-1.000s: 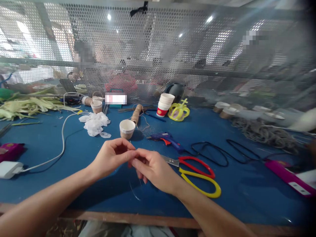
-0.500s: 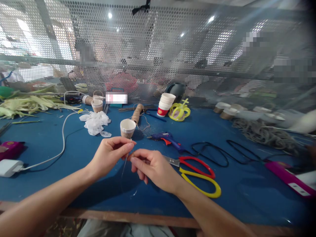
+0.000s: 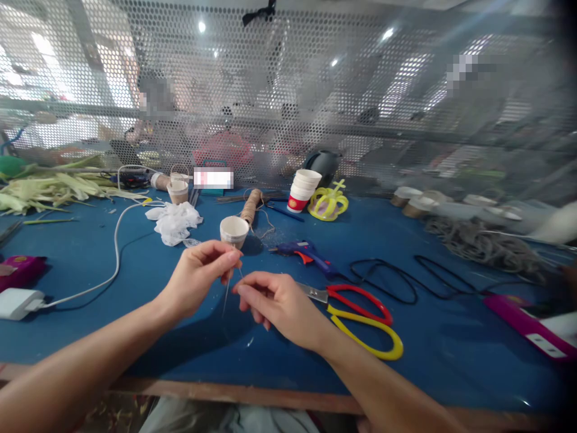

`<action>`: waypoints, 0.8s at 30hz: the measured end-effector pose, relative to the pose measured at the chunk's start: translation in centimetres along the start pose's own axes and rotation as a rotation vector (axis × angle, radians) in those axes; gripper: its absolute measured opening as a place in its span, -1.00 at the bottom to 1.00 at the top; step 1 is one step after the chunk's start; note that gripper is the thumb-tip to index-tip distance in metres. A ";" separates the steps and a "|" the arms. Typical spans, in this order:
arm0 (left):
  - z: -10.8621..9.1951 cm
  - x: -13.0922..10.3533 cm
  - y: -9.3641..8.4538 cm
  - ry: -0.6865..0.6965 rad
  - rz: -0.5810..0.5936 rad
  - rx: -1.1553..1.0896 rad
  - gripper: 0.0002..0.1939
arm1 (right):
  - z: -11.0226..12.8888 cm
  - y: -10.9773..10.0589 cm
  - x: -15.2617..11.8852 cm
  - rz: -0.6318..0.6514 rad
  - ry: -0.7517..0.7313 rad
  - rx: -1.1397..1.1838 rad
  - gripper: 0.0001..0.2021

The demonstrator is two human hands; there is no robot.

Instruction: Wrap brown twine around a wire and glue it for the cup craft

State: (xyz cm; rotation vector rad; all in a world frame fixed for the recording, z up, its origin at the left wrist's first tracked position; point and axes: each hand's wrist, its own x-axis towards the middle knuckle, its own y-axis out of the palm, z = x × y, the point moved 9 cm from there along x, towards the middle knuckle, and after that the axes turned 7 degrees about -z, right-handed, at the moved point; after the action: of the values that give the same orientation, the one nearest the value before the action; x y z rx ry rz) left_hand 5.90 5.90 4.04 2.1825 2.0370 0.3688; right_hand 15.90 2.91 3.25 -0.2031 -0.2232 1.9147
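Observation:
Thin strands (image 3: pixel 228 290) hang between my two hands over the blue table. My left hand (image 3: pixel 198 273) pinches them between thumb and fingertips, just in front of a paper cup (image 3: pixel 234 231) with a twine-wrapped lower part. Slightly lower and to the right, my right hand (image 3: pixel 274 304) is closed in a pinch on a strand end. The scissors (image 3: pixel 363 322) with red and yellow handles lie beside my right hand, their blades partly hidden by it. Behind the cup is a twine spool (image 3: pixel 251 206), and a blue glue gun (image 3: pixel 309 255) lies to its right.
Stacked paper cups (image 3: pixel 303 191) and a yellow crown-shaped item (image 3: pixel 328 204) stand at the back. White crumpled material (image 3: pixel 175 223) lies left, with a charger (image 3: pixel 20 305) and cable. Grey cord (image 3: pixel 487 243) and a purple power strip (image 3: pixel 527 325) are right. A mesh panel closes the back.
My left hand has moved slightly up and left, and the gap between my hands is wider. My right hand has stayed nearly in place.

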 end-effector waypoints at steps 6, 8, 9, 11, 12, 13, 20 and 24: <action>-0.7 1.8 -2.4 0.029 -0.134 -0.194 -0.86 | -1.0 0.2 0.4 0.012 0.061 0.016 -0.81; -0.8 2.0 -2.7 0.053 -0.152 -0.215 -0.86 | -0.9 -0.1 0.6 -0.030 0.043 -0.007 -0.81; -0.9 1.9 -2.7 0.068 -0.157 -0.207 -0.87 | -0.6 -0.5 0.6 -0.075 0.011 -0.033 -0.79; -0.7 1.5 -2.3 0.094 -0.152 -0.149 -0.87 | 0.3 -1.3 0.5 -0.175 -0.078 -0.099 -0.73; -0.6 1.1 -1.9 0.103 -0.142 -0.099 -0.87 | 0.8 -1.4 0.4 -0.209 -0.124 -0.132 -0.70; -0.3 0.7 -1.4 0.105 -0.126 -0.045 -0.87 | 1.1 -1.4 0.3 -0.218 -0.162 -0.162 -0.70; 0.5 -0.9 0.1 0.078 -0.084 0.113 -0.84 | 1.2 -0.5 -0.2 -0.282 -0.315 -0.403 -0.84; 0.5 -0.7 0.0 0.066 -0.093 0.084 -0.83 | 1.5 -0.3 -0.4 -0.322 -0.391 -0.502 -0.94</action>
State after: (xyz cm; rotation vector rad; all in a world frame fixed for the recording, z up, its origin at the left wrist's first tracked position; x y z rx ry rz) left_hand 6.05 5.19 3.46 2.1401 2.2181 0.3557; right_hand 15.90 2.55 4.78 -0.1135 -0.9454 1.5340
